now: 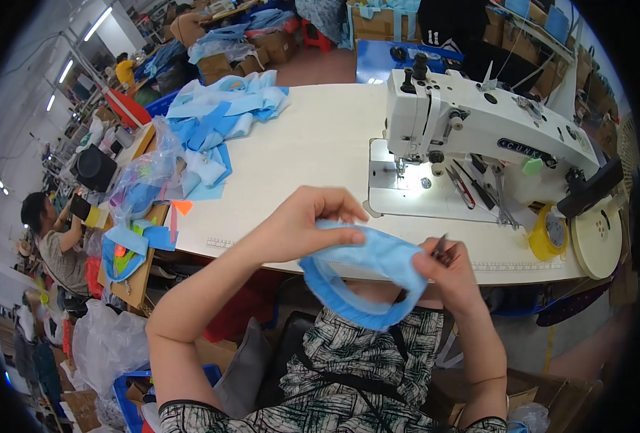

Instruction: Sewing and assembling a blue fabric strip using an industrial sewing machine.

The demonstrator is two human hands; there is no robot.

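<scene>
A light blue fabric ring (367, 252) with a gathered darker blue edge hangs between my two hands, just off the table's front edge and above my lap. My left hand (312, 224) pinches its upper left side, thumb along the top of the cloth. The right side of the ring is gripped by my right hand (449, 274), thumb pressed on the cloth. A dark pointed metal tool (441, 245) sticks up from the fingers of that same hand; most of it is hidden, so its kind cannot be told.
A white sewing machine (493, 119) stands at the right of the white table (312, 137). Scissors (462, 187) and other tools lie under its arm, near a yellow tape roll (548, 232). Blue fabric pieces (222, 108) heap up at far left. A seated person (54, 238) works further left.
</scene>
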